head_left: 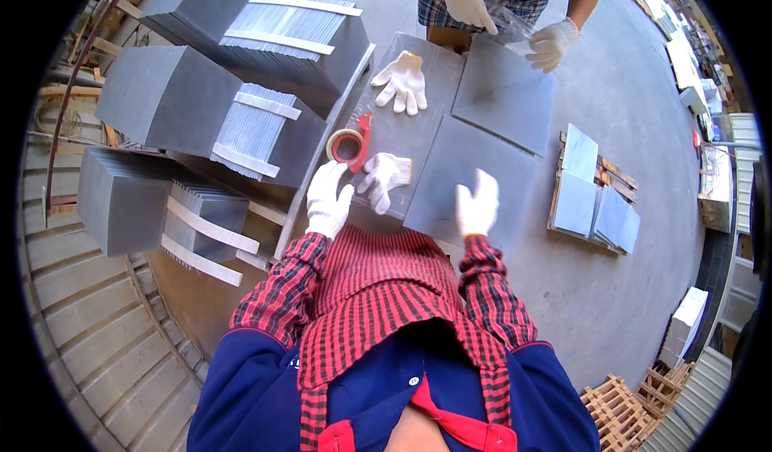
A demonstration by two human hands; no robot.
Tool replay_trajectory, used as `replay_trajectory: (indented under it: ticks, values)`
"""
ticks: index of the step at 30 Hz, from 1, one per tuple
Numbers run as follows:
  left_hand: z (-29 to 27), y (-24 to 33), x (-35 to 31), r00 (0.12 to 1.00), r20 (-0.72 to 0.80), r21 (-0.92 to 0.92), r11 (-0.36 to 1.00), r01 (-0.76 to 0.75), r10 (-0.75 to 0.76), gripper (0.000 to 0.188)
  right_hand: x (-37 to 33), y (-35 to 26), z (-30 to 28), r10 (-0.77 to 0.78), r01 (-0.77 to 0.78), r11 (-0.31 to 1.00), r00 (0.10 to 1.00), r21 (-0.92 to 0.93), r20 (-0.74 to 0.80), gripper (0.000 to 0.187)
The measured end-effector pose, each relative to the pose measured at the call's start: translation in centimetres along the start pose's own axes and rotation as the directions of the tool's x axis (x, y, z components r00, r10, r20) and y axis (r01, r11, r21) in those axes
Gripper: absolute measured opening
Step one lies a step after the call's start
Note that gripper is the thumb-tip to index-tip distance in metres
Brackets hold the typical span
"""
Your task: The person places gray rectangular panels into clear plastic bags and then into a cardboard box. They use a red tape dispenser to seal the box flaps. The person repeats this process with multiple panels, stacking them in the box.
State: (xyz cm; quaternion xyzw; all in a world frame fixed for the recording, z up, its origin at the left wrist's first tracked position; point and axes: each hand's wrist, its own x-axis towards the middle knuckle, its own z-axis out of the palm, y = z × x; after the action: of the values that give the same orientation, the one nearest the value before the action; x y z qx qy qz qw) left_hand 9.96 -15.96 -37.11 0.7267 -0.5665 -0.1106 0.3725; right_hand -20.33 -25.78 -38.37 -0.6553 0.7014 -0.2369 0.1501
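Observation:
My left hand (328, 201), in a white knit glove, is at the table's left edge with its fingers stretched out and nothing visible in them. Just beyond its fingertips lies a red tape dispenser (361, 148) with a roll of tape (345, 145). A loose white glove (388, 180) rests to the right of that hand, and another glove (402, 82) lies farther off. My right hand (478, 203), also gloved, is over the nearer grey square slab (470, 170) with fingers extended and thumb apart; whether it touches the slab I cannot tell. A second grey slab (505, 90) adjoins it on the far side.
Across the table a co-worker's gloved hands (552, 43) hold clear plastic film (511, 26). Stacked grey slabs (165, 98) with pale edge strips (277, 46) stand on the left. At the right, a pallet (618, 177) on the floor carries more slabs (576, 199).

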Motion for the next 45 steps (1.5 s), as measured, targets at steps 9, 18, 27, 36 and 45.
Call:
replay_trajectory:
  ticks: [9, 18, 27, 36, 45]
  values:
    - [14.7, 2.2, -8.8, 0.372, 0.586, -0.138, 0.364, 0.921, -0.72, 0.056, -3.9, 19.2, -4.5, 0.575, -0.634, 0.773, 0.71, 0.014, 0.406, 0.077]
    - [13.7, 6.7, -9.1, 0.456, 0.522, -0.204, 0.414, 0.887, -0.721, 0.047, -6.7, 16.5, -8.3, 0.53, -0.577, 0.816, 0.736, -0.018, 0.422, 0.059]
    - [-3.4, 18.5, -3.2, 0.512, 0.718, -0.205, 0.56, 0.803, -0.472, 0.046, -8.3, 8.7, -23.4, 0.486, -0.644, 0.74, 0.711, 0.193, 0.508, 0.058]
    - [-2.6, 20.9, 5.4, 0.903, 0.392, -0.213, 0.972, -0.097, 0.176, 0.038, -1.4, 4.8, -25.2, 0.621, -0.676, 0.511, 0.717, 0.53, 0.316, 0.075]
    - [0.2, 20.0, 6.5, 0.919, 0.093, -0.248, 0.903, -0.351, 0.383, 0.028, 10.9, 11.6, -26.2, 0.425, -0.593, 0.792, 0.708, 0.147, 0.564, 0.064]
